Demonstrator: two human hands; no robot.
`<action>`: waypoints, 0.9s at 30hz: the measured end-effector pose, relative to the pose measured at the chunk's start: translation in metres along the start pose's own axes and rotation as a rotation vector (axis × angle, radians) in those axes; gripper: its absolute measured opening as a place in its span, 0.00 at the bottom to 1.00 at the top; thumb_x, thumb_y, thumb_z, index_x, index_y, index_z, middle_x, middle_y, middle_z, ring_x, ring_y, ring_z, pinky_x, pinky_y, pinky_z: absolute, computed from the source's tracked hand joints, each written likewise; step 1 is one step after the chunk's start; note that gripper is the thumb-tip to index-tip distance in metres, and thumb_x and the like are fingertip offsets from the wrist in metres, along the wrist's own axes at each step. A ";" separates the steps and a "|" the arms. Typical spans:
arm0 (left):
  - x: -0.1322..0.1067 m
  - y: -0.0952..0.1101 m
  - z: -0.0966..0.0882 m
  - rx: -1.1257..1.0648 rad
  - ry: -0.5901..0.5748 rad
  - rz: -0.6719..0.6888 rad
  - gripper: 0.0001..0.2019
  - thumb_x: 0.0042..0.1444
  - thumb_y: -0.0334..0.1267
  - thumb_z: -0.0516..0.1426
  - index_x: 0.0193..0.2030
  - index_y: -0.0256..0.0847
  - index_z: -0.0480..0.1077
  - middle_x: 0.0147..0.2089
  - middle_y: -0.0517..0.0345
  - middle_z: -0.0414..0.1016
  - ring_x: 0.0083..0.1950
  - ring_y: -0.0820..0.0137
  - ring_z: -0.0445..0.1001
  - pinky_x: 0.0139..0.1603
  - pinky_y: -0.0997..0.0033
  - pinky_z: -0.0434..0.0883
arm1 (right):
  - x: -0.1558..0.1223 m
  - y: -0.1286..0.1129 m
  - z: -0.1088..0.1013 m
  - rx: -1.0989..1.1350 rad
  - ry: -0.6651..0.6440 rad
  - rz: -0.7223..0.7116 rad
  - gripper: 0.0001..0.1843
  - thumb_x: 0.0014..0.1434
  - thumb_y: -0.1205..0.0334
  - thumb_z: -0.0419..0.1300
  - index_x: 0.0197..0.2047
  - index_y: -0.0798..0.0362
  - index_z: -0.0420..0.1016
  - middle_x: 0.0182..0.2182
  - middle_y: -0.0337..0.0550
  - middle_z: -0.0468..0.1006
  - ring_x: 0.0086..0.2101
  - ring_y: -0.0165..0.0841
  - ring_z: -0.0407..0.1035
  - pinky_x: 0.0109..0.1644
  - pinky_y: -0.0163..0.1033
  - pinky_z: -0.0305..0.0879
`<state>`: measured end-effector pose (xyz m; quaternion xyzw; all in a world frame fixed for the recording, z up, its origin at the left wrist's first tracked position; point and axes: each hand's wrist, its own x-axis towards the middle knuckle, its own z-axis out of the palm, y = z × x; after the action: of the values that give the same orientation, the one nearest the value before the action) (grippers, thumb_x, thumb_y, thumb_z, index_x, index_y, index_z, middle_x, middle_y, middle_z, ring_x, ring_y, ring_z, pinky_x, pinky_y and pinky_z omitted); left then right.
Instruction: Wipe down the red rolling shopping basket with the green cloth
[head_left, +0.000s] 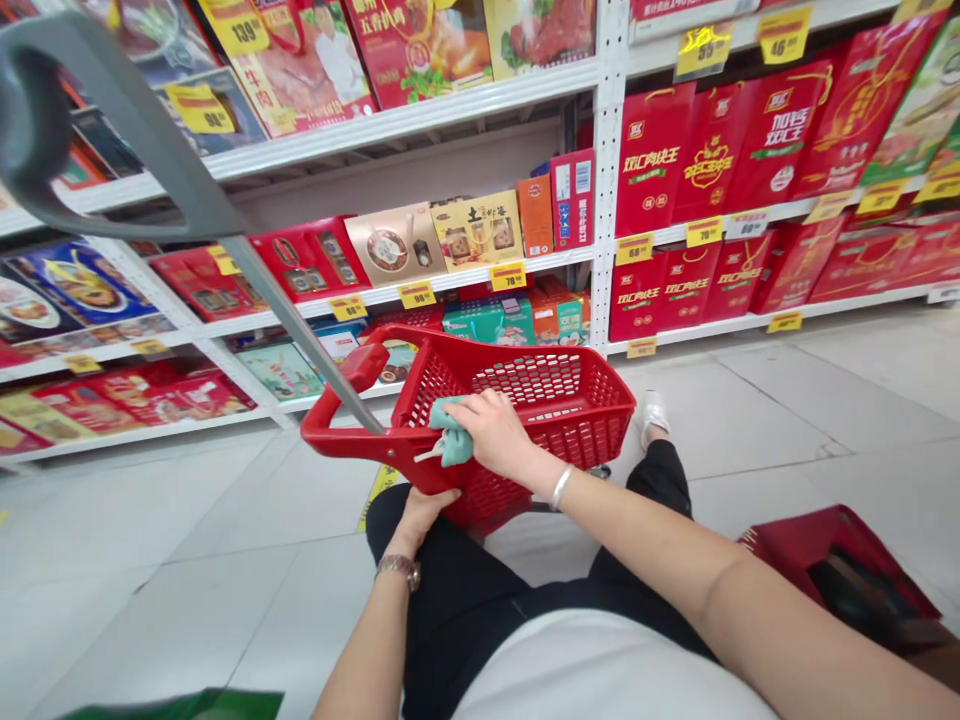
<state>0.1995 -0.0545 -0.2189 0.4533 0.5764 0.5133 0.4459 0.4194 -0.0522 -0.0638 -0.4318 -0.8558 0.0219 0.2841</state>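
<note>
On one red plastic basket (555,400), one teal cloth (452,438), right hand (487,432), left hand (421,512)

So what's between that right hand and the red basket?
A teal cloth lies between the right hand and the red plastic basket; the head view shows this.

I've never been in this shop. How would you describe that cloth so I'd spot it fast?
Find the white metal shelves of red gift boxes, then the red plastic shopping basket before them. On its rim, under the right hand, sits a crumpled teal cloth, the only blue-green thing against the red mesh.
</note>
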 end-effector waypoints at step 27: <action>0.004 0.015 -0.020 0.014 0.000 -0.025 0.31 0.29 0.35 0.75 0.46 0.39 0.78 0.49 0.46 0.85 0.55 0.52 0.81 0.65 0.50 0.74 | -0.093 0.108 0.003 -0.306 0.246 0.040 0.21 0.59 0.68 0.63 0.56 0.48 0.78 0.45 0.47 0.82 0.49 0.43 0.65 0.62 0.55 0.47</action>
<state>0.1801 -0.0531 -0.2031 0.4489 0.5858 0.5036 0.4492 0.5401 -0.0539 -0.1404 -0.4864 -0.7992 -0.1557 0.3170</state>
